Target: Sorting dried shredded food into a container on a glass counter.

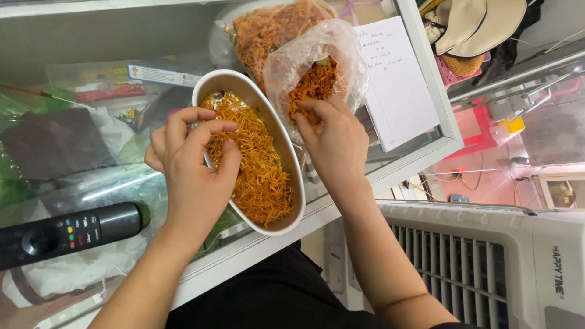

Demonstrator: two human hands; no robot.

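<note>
A white oval tray [291, 159] full of thin orange dried strands [262, 176] lies on a glass-topped cabinet [390, 167]. My left hand [192, 164] rests over the tray's left side, fingertips pinching at the strands. My right hand [332, 137] reaches into a clear plastic bag [317, 58] just right of the tray and grips a clump of the same orange strands [314, 85]. A second, fuller bag of strands [265, 27] sits behind it.
A black remote control [67, 231] lies at the left on the glass. A white paper sheet [396, 79] with handwriting lies at the right. Packets and bags show under the glass. A white air cooler [487, 262] stands at the lower right beside my dark-clothed lap.
</note>
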